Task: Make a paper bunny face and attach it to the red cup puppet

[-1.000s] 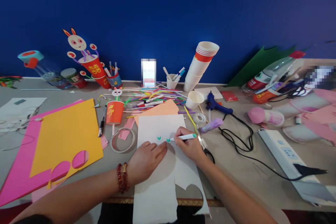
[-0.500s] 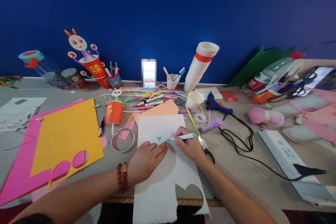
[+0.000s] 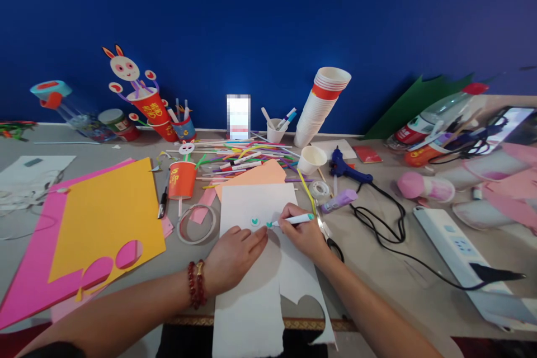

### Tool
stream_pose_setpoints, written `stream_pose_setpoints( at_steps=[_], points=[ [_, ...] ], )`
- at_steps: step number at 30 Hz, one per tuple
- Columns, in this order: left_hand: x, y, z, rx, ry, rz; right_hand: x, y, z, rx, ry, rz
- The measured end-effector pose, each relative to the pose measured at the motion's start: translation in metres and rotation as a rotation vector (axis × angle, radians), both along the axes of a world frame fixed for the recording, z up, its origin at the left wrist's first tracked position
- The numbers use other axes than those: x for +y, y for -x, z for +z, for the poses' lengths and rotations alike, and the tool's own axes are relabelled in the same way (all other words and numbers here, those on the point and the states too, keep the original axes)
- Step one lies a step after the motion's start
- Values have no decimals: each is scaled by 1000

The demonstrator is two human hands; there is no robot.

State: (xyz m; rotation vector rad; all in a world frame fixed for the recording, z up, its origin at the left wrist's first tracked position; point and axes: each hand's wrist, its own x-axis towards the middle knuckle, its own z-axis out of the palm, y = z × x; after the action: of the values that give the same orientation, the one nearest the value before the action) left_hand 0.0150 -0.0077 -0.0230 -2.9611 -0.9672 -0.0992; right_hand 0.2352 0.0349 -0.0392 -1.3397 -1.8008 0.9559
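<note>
My right hand point(image 3: 302, 232) is closed round a teal-capped marker point(image 3: 294, 219), its tip on a small white paper disc point(image 3: 269, 225) with a teal mark. My left hand point(image 3: 234, 254), with a red bead bracelet at the wrist, lies on the white sheet point(image 3: 255, 268); its fingertips press down beside that disc. A second marked disc point(image 3: 254, 221) lies just to the left on the same sheet. Scissors point(image 3: 329, 238) rest beside my right hand.
Yellow point(image 3: 104, 218) and pink foam sheets lie at the left. An orange paper cup point(image 3: 183, 179), tape ring point(image 3: 196, 225), straws and markers point(image 3: 247, 158), a cup stack point(image 3: 321, 102), blue glue gun point(image 3: 346, 169) with black cord, glue stick point(image 3: 339, 200) and power strip point(image 3: 455, 243) crowd the table.
</note>
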Motion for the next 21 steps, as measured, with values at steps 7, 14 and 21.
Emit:
stream_pose_setpoints(
  at_steps=[7,14,21],
  points=[
    [0,0,-2,2,2,3,1,0,0,13,9,6],
    [0,0,-2,0,2,9,0,1,2,40,20,4],
    [0,0,-4,-10,-11,3,-1,0,3,115,71,-24]
  ],
)
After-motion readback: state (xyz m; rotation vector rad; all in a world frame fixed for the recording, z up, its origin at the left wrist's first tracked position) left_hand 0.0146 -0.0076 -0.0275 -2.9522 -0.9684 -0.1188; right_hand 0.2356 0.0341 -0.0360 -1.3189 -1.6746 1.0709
